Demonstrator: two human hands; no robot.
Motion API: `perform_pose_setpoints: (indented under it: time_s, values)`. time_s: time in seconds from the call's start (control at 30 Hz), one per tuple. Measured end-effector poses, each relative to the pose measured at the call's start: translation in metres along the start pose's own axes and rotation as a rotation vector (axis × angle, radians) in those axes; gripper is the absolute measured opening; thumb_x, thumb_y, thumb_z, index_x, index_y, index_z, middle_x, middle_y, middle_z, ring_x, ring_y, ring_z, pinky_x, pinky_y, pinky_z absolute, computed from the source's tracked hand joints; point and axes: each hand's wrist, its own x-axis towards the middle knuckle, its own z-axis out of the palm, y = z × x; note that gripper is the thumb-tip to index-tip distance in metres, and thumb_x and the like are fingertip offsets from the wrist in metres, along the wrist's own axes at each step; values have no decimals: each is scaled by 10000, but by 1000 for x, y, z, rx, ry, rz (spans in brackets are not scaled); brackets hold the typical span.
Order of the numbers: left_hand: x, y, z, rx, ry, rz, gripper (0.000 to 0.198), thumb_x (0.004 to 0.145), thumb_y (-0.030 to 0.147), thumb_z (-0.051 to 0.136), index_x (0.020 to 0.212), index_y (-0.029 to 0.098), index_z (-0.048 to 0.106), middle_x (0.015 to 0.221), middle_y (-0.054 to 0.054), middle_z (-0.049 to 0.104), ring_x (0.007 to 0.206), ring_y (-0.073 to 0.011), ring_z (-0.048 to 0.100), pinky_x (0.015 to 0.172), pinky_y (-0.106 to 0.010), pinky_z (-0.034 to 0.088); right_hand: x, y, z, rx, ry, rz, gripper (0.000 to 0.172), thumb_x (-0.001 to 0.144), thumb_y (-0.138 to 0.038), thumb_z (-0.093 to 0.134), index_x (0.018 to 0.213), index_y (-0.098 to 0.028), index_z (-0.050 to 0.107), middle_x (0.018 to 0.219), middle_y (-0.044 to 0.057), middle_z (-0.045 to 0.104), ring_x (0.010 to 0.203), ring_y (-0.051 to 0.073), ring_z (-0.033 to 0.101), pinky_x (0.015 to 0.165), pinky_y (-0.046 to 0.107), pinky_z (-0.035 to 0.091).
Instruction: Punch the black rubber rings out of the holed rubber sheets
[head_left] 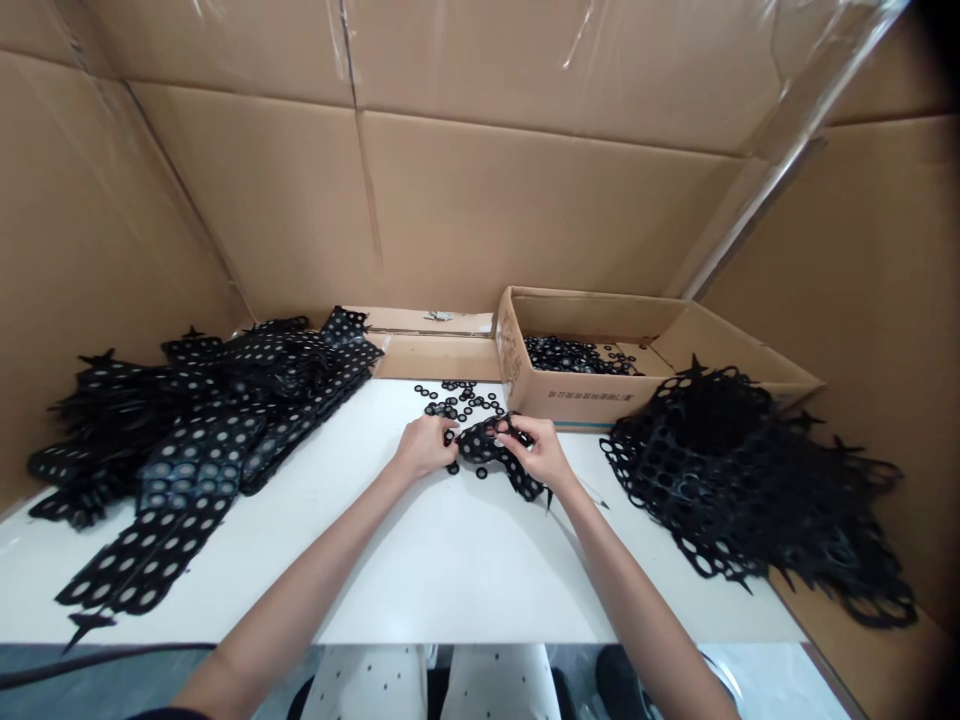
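Note:
Between my hands is a black rubber sheet [484, 441] with rows of rings in it, bent and partly crumpled. My right hand [538, 452] pinches its right side, and the sheet's lower end hangs down beside my fingers. The fingers of my left hand [426, 447] are closed at the sheet's left edge, on black rings that lie against it. Loose black rings [465, 393] are scattered on the white table just beyond my hands, and a single ring [481, 473] lies below the sheet.
On the left lies a heap of black sheets with rings [195, 450]. An open cardboard box [570, 395] at the back right holds many loose rings. Emptied black webbing [750, 480] is piled at the right. Cardboard walls [525, 200] surround the white table [450, 590]. A thin pointed tool [600, 500] lies near my right wrist.

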Motion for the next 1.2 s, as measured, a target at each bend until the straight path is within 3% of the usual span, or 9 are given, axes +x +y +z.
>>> perform_pose_setpoints:
  time_s: [0.1, 0.23, 0.33, 0.43, 0.63, 0.8, 0.93, 1.1, 1.2]
  values:
    - [-1, 2, -5, 69, 104, 23, 353, 707, 186, 505, 1026, 211, 653, 819, -50, 685, 741, -186, 622, 697, -266, 469, 0, 0, 0, 1, -6, 0, 166, 826, -293, 570, 775, -144, 624, 757, 43, 641, 676, 166, 580, 651, 245, 446]
    - [0, 11, -10, -172, 310, 194, 288, 802, 163, 446, 1018, 168, 635, 948, -79, 662, 856, -172, 609, 804, -284, 468, 0, -3, 0, 15, -50, -46, 175, 834, -298, 552, 781, -144, 615, 781, 52, 643, 720, 174, 591, 699, 253, 453]
    - [-3, 22, -9, -419, 239, 378, 260, 784, 266, 575, 1023, 181, 635, 964, -79, 660, 891, -174, 603, 829, -285, 471, -1, -6, 1, 30, -74, -61, 172, 831, -300, 548, 790, -144, 610, 787, 54, 636, 730, 174, 586, 711, 257, 450]
    - [-8, 29, -1, -517, 197, 420, 225, 769, 280, 608, 971, 197, 663, 939, -73, 673, 868, -172, 611, 809, -279, 477, -1, -9, 4, 26, -56, 1, 179, 808, -317, 575, 790, -141, 604, 760, 40, 619, 646, 143, 548, 630, 232, 436]
    - [-13, 30, 10, -531, 244, 350, 181, 737, 264, 642, 899, 203, 692, 835, -63, 679, 769, -166, 614, 719, -269, 481, 0, -6, 9, 8, -87, 172, 300, 761, -413, 631, 686, -124, 601, 581, -15, 530, 495, 86, 405, 467, 193, 314]
    - [-6, 25, 3, -723, 35, 274, 234, 632, 319, 738, 807, 165, 719, 764, -64, 693, 709, -166, 622, 675, -254, 481, 0, -1, 11, 47, -98, 70, 299, 829, -367, 565, 660, -127, 620, 607, 13, 586, 560, 121, 500, 537, 210, 364]
    - [1, 17, 5, -924, -83, 133, 255, 654, 369, 708, 773, 143, 713, 763, -58, 700, 706, -161, 632, 669, -239, 493, -2, -2, 12, 14, -74, -12, 226, 834, -311, 567, 693, -142, 618, 663, 32, 616, 594, 138, 541, 583, 222, 398]
    - [9, 13, 13, -1333, 7, -218, 396, 642, 505, 668, 722, 128, 575, 674, -51, 675, 607, -145, 635, 603, -237, 503, -2, -5, 8, 20, -40, -39, 149, 836, -266, 553, 752, -152, 600, 786, 53, 635, 716, 166, 578, 682, 244, 428]
    - [10, 11, 8, -1335, 62, -241, 382, 701, 527, 582, 720, 158, 483, 631, -41, 651, 551, -141, 620, 580, -251, 496, -2, -4, 4, -13, -33, -28, 174, 831, -287, 545, 738, -144, 581, 783, 52, 621, 716, 168, 563, 690, 247, 423]
